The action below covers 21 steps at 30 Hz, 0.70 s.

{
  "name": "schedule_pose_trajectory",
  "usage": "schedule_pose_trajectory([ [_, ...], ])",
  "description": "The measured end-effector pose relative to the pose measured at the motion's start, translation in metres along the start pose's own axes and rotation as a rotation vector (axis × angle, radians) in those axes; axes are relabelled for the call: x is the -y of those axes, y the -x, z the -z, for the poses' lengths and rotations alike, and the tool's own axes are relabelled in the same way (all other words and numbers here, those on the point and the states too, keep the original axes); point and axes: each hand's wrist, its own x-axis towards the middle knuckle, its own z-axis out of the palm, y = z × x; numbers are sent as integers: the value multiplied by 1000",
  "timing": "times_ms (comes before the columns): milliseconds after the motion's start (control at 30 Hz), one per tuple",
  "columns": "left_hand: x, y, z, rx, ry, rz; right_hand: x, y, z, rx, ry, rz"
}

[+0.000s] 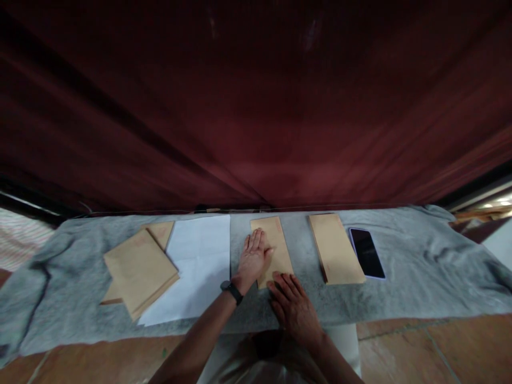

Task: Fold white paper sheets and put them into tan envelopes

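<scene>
A brown envelope [277, 240] lies in the middle of a grey cloth [420, 266]. My left hand [253, 260] rests flat on its left half, fingers stretched out, with a black watch on the wrist. My right hand [294, 308] lies flat with spread fingers at the envelope's near end, fingertips touching its lower edge. Neither hand grips anything.
A second brown envelope stack [335, 247] lies to the right, with a dark phone [367, 252] beside it. White paper sheets [200, 261] lie to the left, partly under a pile of brown envelopes [138, 272]. A dark red curtain [256, 106] hangs behind.
</scene>
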Motion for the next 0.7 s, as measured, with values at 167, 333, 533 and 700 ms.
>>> schedule_pose_trajectory([
  [167,12,-7,12,-6,-54,113,1,-1,1,5,-19,-4],
  [333,-20,24,22,4,80,-83,0,-1,0,18,-24,-15],
  [533,-52,114,21,69,88,-214,-8,1,-5,39,-18,33],
  [700,-42,146,23,74,1,-218,-7,-1,-1,83,-44,-3],
])
